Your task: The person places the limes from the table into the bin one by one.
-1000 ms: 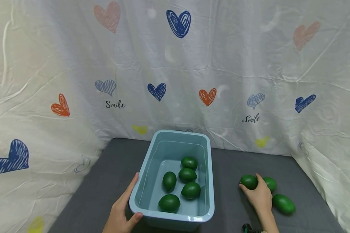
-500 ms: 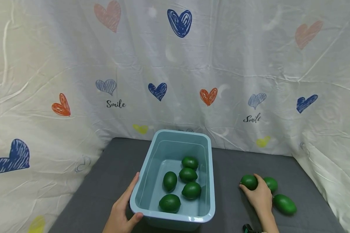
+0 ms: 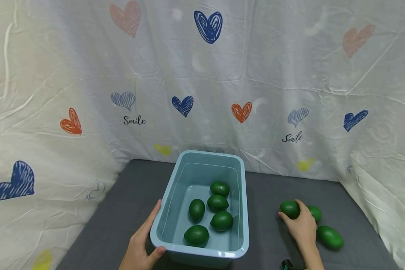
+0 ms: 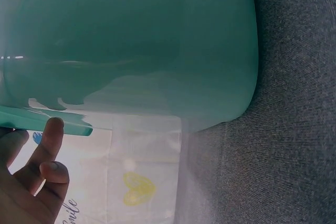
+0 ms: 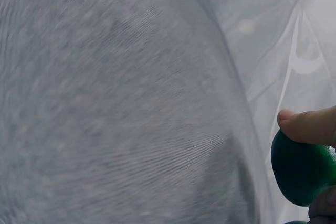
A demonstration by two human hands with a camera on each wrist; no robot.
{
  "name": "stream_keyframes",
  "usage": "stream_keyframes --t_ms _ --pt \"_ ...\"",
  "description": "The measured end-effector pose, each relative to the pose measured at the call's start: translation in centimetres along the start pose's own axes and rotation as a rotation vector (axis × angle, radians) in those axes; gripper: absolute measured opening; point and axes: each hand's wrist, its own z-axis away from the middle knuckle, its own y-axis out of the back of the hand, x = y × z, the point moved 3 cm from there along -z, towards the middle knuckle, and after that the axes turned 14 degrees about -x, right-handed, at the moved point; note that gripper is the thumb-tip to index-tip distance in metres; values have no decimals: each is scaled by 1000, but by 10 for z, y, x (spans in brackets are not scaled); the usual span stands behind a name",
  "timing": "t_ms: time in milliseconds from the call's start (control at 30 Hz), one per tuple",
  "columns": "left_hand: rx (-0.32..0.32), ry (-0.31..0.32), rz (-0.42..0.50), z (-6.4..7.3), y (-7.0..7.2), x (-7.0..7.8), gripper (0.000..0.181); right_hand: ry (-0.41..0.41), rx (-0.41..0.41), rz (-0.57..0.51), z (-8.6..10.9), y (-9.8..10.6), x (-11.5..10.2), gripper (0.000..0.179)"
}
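My left hand point(image 3: 140, 238) grips the near left corner of a light blue plastic bin point(image 3: 245, 210), thumb at the front rim and fingers along the left side. In the left wrist view, bent fingers point(image 4: 50, 140) show at the bin's rim, beside its glossy wall point(image 4: 131, 40). Inside the bin lie several dark green limes point(image 3: 196, 236). To the right, my right hand point(image 3: 302, 227) pinches another lime point(image 3: 289, 209) between thumb and fingers. The right wrist view shows this held lime point(image 5: 302, 169) above the cloth, partly covered by the hand.
Two more limes lie on the dark grey cloth: one behind the right hand point(image 3: 315, 213), partly hidden, and one lime point(image 3: 330, 237) to its right. A white curtain with printed hearts point(image 3: 209, 75) hangs behind and at both sides. A black wrist device point(image 3: 287, 264) shows at the bottom edge.
My right hand has raised the pinched lime slightly, shifting a little to the right. The left hand and the bin stay in place.
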Motion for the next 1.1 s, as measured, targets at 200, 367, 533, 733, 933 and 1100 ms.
stream_keyframes --t_ms 200,367,533,733,933,1100 --pt "5 -12 3 1 0 -1 92 51 62 -29 6 11 -13 84" --pt "5 -7 -1 1 0 -1 92 130 149 -31 10 22 -26 81" --pt "5 -7 0 1 0 -1 92 193 233 -42 16 31 -38 81" --pt "9 -21 14 1 0 -2 91 266 318 -36 27 42 -56 80" --pt "8 -34 19 1 0 -2 91 268 317 -75 38 49 -68 79" --pt "7 -33 20 0 0 -2 91 230 272 -156 50 53 -76 79"
